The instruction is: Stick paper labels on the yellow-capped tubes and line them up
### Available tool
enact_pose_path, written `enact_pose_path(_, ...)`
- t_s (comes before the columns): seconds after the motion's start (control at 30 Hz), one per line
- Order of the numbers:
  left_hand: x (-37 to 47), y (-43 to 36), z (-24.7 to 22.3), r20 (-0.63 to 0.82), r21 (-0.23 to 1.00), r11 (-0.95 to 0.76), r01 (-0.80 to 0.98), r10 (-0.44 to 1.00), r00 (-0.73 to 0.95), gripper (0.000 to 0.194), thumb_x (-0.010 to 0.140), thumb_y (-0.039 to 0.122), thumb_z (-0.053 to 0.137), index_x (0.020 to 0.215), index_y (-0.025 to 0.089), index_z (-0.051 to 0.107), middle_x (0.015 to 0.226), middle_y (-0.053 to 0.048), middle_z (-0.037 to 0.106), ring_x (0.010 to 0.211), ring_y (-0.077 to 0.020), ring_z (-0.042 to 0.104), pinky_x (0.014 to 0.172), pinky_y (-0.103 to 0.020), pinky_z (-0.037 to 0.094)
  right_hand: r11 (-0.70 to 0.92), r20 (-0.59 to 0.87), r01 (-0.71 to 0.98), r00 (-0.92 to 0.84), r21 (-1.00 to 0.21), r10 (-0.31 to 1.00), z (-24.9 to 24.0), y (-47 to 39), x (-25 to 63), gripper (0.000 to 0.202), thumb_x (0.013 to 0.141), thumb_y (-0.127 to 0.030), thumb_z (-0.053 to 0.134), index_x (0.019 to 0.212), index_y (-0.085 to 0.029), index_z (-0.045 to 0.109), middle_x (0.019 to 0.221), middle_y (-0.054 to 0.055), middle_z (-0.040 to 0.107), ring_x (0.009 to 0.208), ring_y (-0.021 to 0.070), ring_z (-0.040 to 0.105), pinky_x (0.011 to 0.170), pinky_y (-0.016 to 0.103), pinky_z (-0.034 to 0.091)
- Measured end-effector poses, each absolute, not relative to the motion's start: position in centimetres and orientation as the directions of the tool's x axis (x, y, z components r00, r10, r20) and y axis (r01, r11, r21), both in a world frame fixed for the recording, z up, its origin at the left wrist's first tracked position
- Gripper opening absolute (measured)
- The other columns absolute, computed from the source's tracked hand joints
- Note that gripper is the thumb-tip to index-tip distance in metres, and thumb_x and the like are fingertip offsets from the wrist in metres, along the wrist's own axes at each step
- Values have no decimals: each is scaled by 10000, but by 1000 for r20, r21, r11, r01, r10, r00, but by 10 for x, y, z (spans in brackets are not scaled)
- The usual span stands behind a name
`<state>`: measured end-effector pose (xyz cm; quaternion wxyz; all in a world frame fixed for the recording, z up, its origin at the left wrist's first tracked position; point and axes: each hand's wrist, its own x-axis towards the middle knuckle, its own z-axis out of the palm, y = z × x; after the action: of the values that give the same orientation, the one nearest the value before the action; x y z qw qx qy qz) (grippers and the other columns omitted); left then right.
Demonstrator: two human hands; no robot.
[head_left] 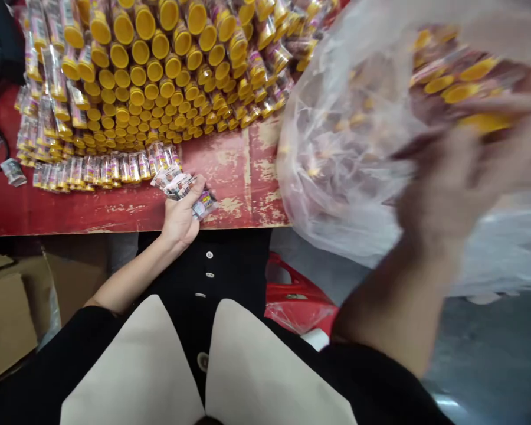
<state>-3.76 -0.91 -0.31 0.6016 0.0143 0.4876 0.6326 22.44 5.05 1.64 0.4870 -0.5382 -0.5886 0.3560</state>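
Observation:
My left hand point(182, 219) is closed around several small printed plastic packets point(203, 203), over the table's front edge. Just behind it runs a row of small wrapped tubes point(97, 169) with printed labels. A large stack of yellow-capped tubes point(159, 71) in clear wrap rises behind that row. Over to the right, my right hand point(451, 171) reaches over a translucent plastic bag point(318, 147) and is smeared by motion. Yellow-capped tubes point(462, 91) show at its fingertips, in the bag's opening. Whether those fingers grip any of them is not clear.
The table point(230, 206) is red with worn paint. One loose packet point(13, 172) lies at its left, near a dark cable. Cardboard boxes point(9, 319) stand below on the left. A red plastic container point(298, 295) sits under the table, right of my lap.

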Motion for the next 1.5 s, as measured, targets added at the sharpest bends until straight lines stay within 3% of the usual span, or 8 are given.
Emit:
enact_pose_path(0.13, -27, -6, -2, -527, 689, 99, -718, 748, -403, 287, 666, 131, 861, 886, 152, 679, 709, 69, 650, 673, -35, 631, 737, -159, 499, 113, 92, 171, -126, -979, 988, -8, 5, 116, 276, 736, -431, 811, 815, -209, 667, 813, 8, 642, 712, 130, 579, 652, 292, 494)
enact_pose_path(0.27, -29, -11, -2, -446, 751, 62, -657, 782, -436, 352, 617, 212, 902, 882, 151, 679, 789, 42, 693, 726, -53, 654, 754, -170, 507, -8, -3, -51, -97, -999, 995, -34, -1, 67, 293, 759, -455, 771, 787, -189, 649, 762, -9, 648, 687, 108, 588, 663, 261, 508)
enact_pose_path(0.43, -38, -17, -15, -427, 770, 67, -634, 793, -435, 380, 651, 312, 887, 926, 159, 675, 835, 10, 720, 779, -98, 688, 844, -250, 537, 25, 25, -37, -8, -999, 1000, -40, 7, 72, 257, 784, -445, 747, 840, -208, 665, 782, -4, 673, 665, 113, 590, 625, 254, 509)
enact_pose_path(0.7, -45, -20, -18, -418, 810, 157, -565, 830, -369, 388, 704, 454, 835, 918, 181, 661, 591, 77, 530, 440, -11, 396, 434, -153, 293, 73, 64, 112, -87, -991, 994, -31, 9, 84, 186, 813, -373, 720, 813, -192, 677, 726, -14, 655, 642, 103, 572, 611, 240, 481)
enact_pose_path(0.87, -31, -18, -9, -469, 771, 236, -591, 839, -277, 468, 596, 454, 899, 718, 163, 554, 502, 119, 327, 413, 4, 274, 403, -156, 191, 79, 68, 102, -107, -992, 992, -21, 3, 82, 250, 797, -425, 746, 805, -180, 694, 755, -1, 684, 671, 105, 596, 638, 239, 499)
enact_pose_path(1.07, -28, -11, -2, -531, 716, 189, -672, 773, -348, 535, 626, 463, 883, 665, 179, 431, 534, 100, 399, 419, 4, 334, 407, -162, 224, -17, -11, -130, -45, -991, 999, -26, 4, 82, 363, 854, -577, 649, 904, -218, 668, 691, -25, 568, 570, 80, 519, 534, 222, 464)
enact_pose_path(1.2, -35, -11, 2, -597, 653, 239, -718, 746, -295, 494, 628, 399, 897, 692, 178, 460, 573, 92, 448, 430, 2, 374, 401, -157, 234, 94, 108, -207, -56, -974, 993, -27, 2, 99, 372, 900, -559, 597, 1154, -289, 626, 969, 27, 631, 892, 146, 658, 779, 314, 590)
enact_pose_path(1.5, -31, -20, 6, -644, 577, 338, -743, 749, -159, 491, 616, 438, 895, 732, 171, 500, 605, 90, 475, 429, 13, 383, 391, -145, 228, 438, 427, 44, 332, -898, 841, -36, -10, 83, 254, 874, -462, 682, 1076, -308, 704, 1010, 34, 602, 1043, 200, 627, 960, 412, 536)
